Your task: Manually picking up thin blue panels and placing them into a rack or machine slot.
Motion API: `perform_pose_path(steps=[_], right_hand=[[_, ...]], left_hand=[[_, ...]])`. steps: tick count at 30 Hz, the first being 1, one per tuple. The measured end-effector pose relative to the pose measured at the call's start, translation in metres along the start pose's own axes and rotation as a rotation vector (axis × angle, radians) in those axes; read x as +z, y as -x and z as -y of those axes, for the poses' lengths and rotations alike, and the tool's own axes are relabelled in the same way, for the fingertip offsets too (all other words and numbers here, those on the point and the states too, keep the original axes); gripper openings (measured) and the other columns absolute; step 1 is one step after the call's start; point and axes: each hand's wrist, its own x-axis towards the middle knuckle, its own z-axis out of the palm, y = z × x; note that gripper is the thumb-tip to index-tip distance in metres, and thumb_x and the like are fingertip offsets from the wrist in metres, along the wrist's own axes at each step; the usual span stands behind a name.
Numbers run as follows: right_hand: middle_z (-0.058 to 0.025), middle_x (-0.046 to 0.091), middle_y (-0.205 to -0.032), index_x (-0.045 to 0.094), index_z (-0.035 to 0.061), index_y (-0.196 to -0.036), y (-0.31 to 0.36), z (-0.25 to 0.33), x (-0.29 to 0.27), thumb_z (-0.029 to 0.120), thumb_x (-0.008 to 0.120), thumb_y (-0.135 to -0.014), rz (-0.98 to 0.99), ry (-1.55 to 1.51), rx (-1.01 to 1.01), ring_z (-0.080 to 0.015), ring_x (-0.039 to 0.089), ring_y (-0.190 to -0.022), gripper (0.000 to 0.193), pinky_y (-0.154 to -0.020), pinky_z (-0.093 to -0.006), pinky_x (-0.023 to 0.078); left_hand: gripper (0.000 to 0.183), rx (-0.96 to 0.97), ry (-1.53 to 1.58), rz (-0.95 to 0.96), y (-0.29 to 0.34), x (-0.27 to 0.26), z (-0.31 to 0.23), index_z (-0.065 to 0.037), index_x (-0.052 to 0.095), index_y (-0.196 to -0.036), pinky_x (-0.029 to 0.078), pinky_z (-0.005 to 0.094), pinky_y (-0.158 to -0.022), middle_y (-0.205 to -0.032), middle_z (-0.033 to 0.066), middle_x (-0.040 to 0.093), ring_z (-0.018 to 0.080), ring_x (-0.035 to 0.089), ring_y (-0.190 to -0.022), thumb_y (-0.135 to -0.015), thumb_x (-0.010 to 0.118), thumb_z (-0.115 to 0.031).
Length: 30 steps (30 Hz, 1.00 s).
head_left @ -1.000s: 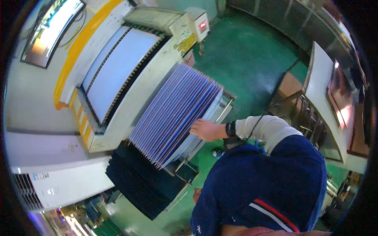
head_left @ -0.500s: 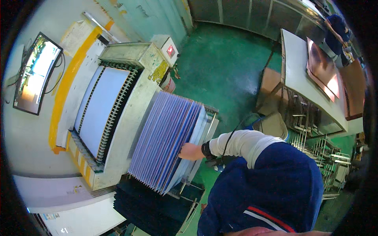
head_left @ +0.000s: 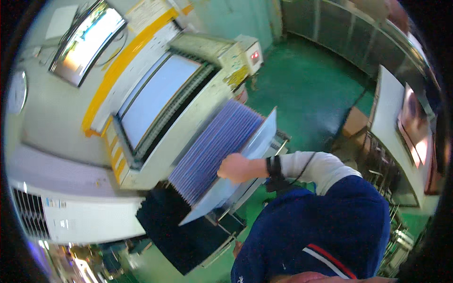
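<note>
Since the blue panel [head_left: 259, 137] is the star of this one, I'll start there: it's on the side edge of the rack [head_left: 283, 145] nearest the person's body, tilted out from the rest. One corner pokes up by the rack's far corner, and the opposite one sticks out past the packed sheets near the rack's near corner, over the dark stuff below.

The right hand [head_left: 236, 168] is closed around the panel's upper long edge, roughly mid-length. It's kinda blurry, so don't ask me about individual fingers. The left hand [head_left: 237, 248] only peeks out beside the navy top [head_left: 311, 221], well apart from the panel, and honestly I can't tell if it's gripping anything.

Right next to the panel, a tight row of blue-purple sheets [head_left: 214, 148] stands on edge and fills the rack over to its machine-side edge. Just off the rack's near end there's a black stack [head_left: 177, 231].

Alongside is a cream machine [head_left: 188, 137] with another light-blue sheet [head_left: 163, 96] lying flat on its bed, plus a box with a red display [head_left: 255, 56] at its far corner. Further out there's a wall screen [head_left: 89, 40], a white slatted unit [head_left: 94, 217], and, across the green floor [head_left: 302, 89], a bench [head_left: 382, 113] with copper-coloured sheets [head_left: 413, 127] toward its outer edge.
</note>
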Motion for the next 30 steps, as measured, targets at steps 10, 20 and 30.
perform_pose_path(steps=[10, 20, 30], right_hand=[[-0.0064, 0.06, -0.067, 0.063, 0.0072, -0.08, -0.018, -0.038, -0.159, 0.016, 0.064, -0.076, -0.62, -0.543, 0.229, -0.0186, 0.056, -0.059, 0.009, -0.054, -0.0339, 0.044], [-0.0131, 0.058, -0.101, 0.053, -0.0039, -0.101, -0.056, -0.061, -0.097, 0.007, 0.058, -0.08, -0.523, -1.717, 0.42, -0.0231, 0.058, -0.091, 0.024, -0.08, -0.0344, 0.047], [-0.0107, 0.055, -0.094, 0.053, 0.0001, -0.089, -0.098, -0.124, 0.009, 0.01, 0.059, -0.082, -0.423, -1.983, 0.708, -0.0209, 0.052, -0.079, 0.014, -0.077, -0.0357, 0.046]], left_hand=[[0.055, 0.136, -0.174, -0.027, 0.039, 0.011, -0.021, 0.005, 0.036, -0.122, 0.051, 0.0359, -0.071, -0.117, 0.0211, 0.049, 0.0284, 0.056, -0.092, -0.086, 0.054, -0.033], [0.047, -0.031, 0.351, -0.135, 0.035, -0.001, -0.005, 0.004, 0.042, -0.116, 0.052, 0.0344, -0.067, -0.109, 0.0181, 0.055, 0.0253, 0.06, -0.083, -0.087, 0.054, -0.032], [0.048, 0.207, 0.286, -0.157, 0.061, 0.016, 0.007, 0.008, 0.044, -0.11, 0.05, 0.0387, -0.073, -0.102, 0.0203, 0.056, 0.0299, 0.059, -0.088, -0.087, 0.055, -0.033]])
